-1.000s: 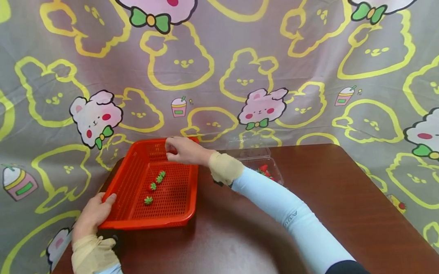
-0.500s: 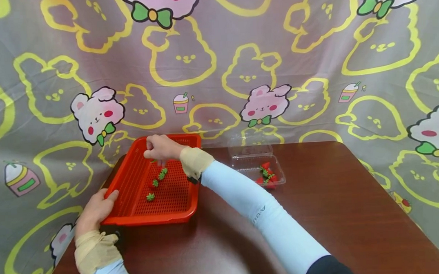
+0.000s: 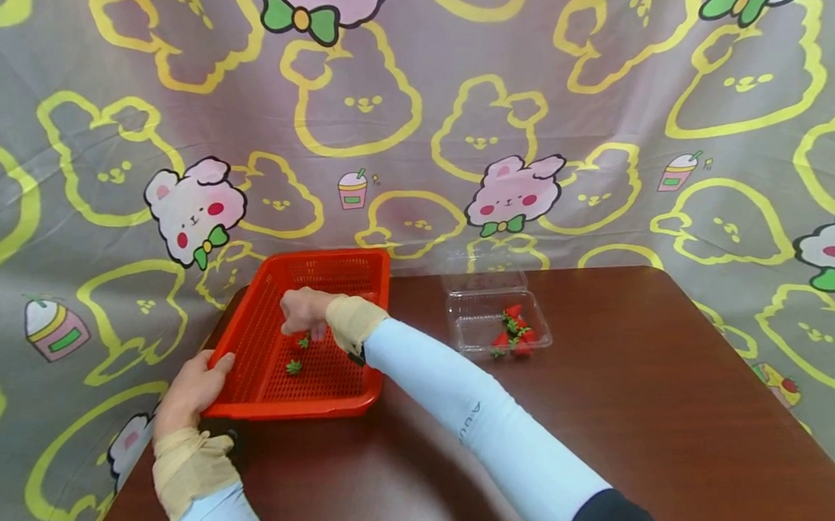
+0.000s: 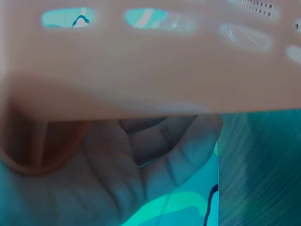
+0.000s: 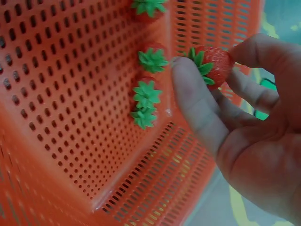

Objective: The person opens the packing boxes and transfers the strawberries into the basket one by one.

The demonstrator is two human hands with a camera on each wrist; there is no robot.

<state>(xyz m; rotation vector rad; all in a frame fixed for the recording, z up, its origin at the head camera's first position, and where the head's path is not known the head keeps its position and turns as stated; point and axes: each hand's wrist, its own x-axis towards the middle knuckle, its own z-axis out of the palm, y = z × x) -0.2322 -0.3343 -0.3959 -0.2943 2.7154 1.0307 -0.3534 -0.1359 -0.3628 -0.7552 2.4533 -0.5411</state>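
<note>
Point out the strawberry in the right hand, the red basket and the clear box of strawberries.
strawberry (image 5: 214,63), right wrist view, on its red body between the fingertips.
red basket (image 3: 294,406), head view, on its near rim.
clear box (image 3: 466,328), head view, on its bare left floor.

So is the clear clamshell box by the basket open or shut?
Open: the clamshell box has its lid tipped back toward the backdrop, with strawberries lying exposed in its tray.

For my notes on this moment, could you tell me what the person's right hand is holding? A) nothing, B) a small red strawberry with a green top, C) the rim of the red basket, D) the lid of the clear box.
B: in the right wrist view the right hand pinches a strawberry above the red basket.
</note>
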